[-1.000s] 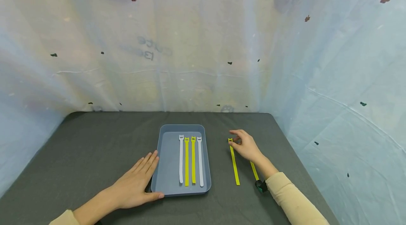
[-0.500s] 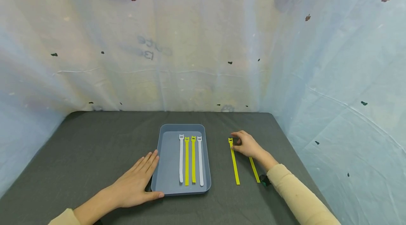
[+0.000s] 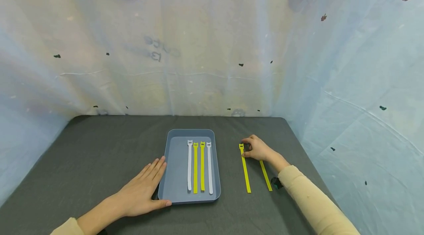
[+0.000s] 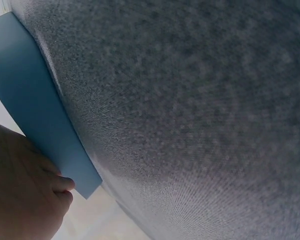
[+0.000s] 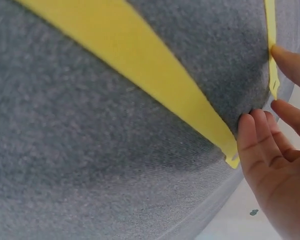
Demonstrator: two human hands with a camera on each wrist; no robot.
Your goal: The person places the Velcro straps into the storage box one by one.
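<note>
Currently, a flat, narrow yellow strap with a slotted head [image 3: 246, 177] is laid on the dark grey cloth-covered table [image 3: 99, 150], to the right of a shallow, rectangular blue-grey tray [image 3: 176, 168]. Its far, slotted end is straddled by the right hand [image 3: 260, 151]: index finger and thumb are parted, the thumb appears to be set against the strap, and no closed grasp is shown. A second flat yellow strap [image 3: 266, 178] is located farther right, partly screened by that hand. The tray is touched at its left rim by the left hand [image 3: 139, 193], which is spread with nothing grasped. Inside the tray, two yellow straps [image 3: 195, 170] are placed between two white straps [image 3: 190, 170]. The step in hand is judged to be alignment or pick-up of the strap; next, finger and thumb should be closed squarely on the slotted head.
</note>
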